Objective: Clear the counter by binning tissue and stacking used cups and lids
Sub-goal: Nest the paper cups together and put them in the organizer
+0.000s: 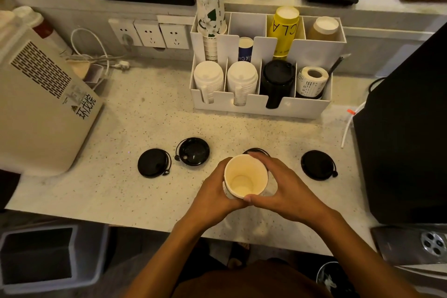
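Both hands, left hand (pixel 214 191) and right hand (pixel 287 191), grip paper cup (pixel 244 176).

Paper cup (pixel 245 176) between left hand (pixel 214 191) and right hand (pixel 287 189), four black lids (pixel 154 163) on counter (pixel 121 191).

Both bare forearms reached forward and converged, the left hand (pixel 212 191) and right hand (pixel 287 191) curled toward each other, fingers (pixel 260 161) wrapped round a paper cup (pixel 245 176), thumbs meeting at its near rim.

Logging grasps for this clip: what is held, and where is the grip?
Both hands, left and right, hold the open paper cup, grip around its sides near the rim.
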Demonstrator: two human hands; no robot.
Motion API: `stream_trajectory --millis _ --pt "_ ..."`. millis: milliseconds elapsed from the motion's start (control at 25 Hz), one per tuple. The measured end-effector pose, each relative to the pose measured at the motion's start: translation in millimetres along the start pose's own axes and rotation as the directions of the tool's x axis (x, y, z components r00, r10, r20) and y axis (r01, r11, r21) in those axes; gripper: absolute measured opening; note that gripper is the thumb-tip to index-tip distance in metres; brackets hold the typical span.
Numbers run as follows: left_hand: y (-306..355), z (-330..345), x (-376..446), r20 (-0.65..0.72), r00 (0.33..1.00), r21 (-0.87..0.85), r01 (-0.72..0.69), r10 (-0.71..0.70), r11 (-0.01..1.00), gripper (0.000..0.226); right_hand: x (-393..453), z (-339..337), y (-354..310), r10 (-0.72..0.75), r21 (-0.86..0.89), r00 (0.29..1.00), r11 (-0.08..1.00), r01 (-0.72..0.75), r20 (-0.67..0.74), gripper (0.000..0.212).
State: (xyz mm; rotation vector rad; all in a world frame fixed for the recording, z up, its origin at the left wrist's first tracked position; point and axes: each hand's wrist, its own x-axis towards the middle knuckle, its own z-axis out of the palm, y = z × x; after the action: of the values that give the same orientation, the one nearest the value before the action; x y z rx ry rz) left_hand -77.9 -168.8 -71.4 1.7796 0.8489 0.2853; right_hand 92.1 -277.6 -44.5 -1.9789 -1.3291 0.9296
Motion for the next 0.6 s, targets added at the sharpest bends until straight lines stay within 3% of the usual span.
stream_trajectory --millis 240,400,480,600 --pt "-1.4 2.8 -1.2 -0.010 1.000 -0.015 -0.008 0.007 1.000 0.084 1.6 0.4 -3.4 0.022 -0.112 1.000 0.994 -0.020 0.011 0.094" --pt "-0.7 4.8 -2.9 -0.022 0.999 -0.035 0.024 -0.025 0.999 0.078 17.3 19.8 -29.2 -0.041 -0.219 0.985 0.976 0.004 -0.166 0.072" --pt "-2.1 5.5 -3.1 -0.009 1.000 -0.028 0.021 -0.021 0.999 0.080 29.4 30.9 -42.3 -0.070 -0.336 0.979 0.942 0.002 -0.190 0.063" --pt "-4.6 7.4 -1.7 -0.002 1.000 -0.052 0.023 -0.023 0.998 0.084 42.6 41.7 -49.3 0.010 -0.480 0.976 0.870 -0.115 -0.217 0.062"
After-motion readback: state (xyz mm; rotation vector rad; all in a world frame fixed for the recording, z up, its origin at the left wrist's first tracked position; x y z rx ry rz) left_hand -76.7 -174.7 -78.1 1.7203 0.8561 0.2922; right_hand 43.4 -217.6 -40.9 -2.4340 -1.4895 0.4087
